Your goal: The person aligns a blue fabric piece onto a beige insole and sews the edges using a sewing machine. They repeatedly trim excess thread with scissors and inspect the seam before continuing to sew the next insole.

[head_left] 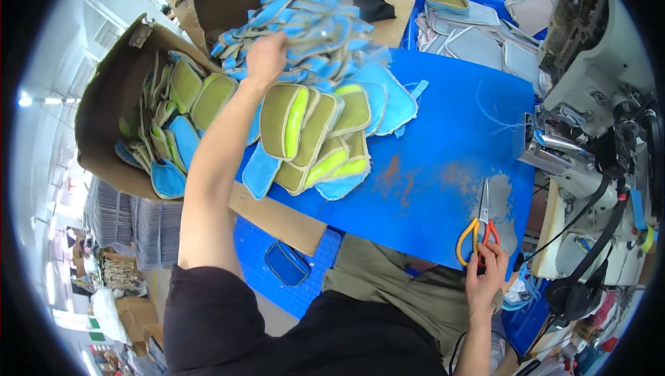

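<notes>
My left hand reaches into a loose heap of blue-and-beige fabric pieces, its fingers curled; what they hold is hidden. Part of the heap is motion-blurred. Below it, olive, lime and blue zippered pouch pieces overlap on the blue work surface. At the right near corner, my right hand grips the yellow and red handles of scissors, blades pointing away from me.
Cardboard boxes stand left and behind, one holding pouches. A blue bin of pale pieces and another person's hands are at the back. A sewing machine borders the right. A small blue pouch lies on a lower blue platform.
</notes>
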A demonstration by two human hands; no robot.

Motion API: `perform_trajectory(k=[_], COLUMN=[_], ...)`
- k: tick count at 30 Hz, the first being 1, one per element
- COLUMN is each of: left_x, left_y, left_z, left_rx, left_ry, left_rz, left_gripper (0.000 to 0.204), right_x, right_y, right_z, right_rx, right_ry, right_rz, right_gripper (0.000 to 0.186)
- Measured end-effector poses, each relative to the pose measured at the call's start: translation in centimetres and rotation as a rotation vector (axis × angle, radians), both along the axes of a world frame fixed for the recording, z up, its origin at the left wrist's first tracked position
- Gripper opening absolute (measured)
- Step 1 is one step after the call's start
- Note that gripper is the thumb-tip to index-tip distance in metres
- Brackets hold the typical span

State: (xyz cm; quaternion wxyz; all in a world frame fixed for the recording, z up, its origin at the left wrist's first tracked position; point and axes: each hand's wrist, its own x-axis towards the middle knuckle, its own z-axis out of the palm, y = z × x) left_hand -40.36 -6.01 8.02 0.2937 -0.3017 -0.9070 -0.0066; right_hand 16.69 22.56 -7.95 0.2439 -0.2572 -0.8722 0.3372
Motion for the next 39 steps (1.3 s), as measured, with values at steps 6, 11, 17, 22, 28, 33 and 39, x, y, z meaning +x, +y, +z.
perform_trajectory(k=[6, 11, 17, 22, 28, 33, 39], left_x=[5.6, 16.0, 29.4, 38.7, 38.1, 34.8, 32.7], left_y=[1.2, 3.6, 6.1, 7.7, 8.8, 9.4, 8.6], left_z=[9.2, 12.0, 3.5, -5.3, -9.0, -8.3, -10.0], left_rx=[0.895, 1.317, 1.42, 1.457, 2.166, 2.211, 1.42], left_ry=[-0.388, -1.051, -1.494, -1.876, -2.452, -2.327, -2.284], left_rz=[-0.434, -0.835, -0.947, -0.824, -0.637, -0.691, -0.563], left_gripper=[0.02, 0.027, 0.04, 0.049, 0.032, 0.015, 0.012], right_x=[-0.1, -0.8, -5.8, -5.5, -2.3, 1.7, 2.3], right_y=[0.0, -1.6, -4.3, -4.9, -3.0, -0.5, -0.9], right_z=[0.5, 3.8, 9.4, 8.8, 9.8, 7.5, 8.3], right_rx=[0.065, -0.241, -1.455, -1.69, -2.017, -1.877, -1.828], right_ry=[0.001, 0.209, 0.235, 0.563, 0.888, 0.979, 0.931], right_rz=[0.016, -0.111, 0.236, 0.232, 0.011, 0.139, 0.265], right_gripper=[0.027, 0.025, 0.037, 0.042, 0.053, 0.048, 0.053])
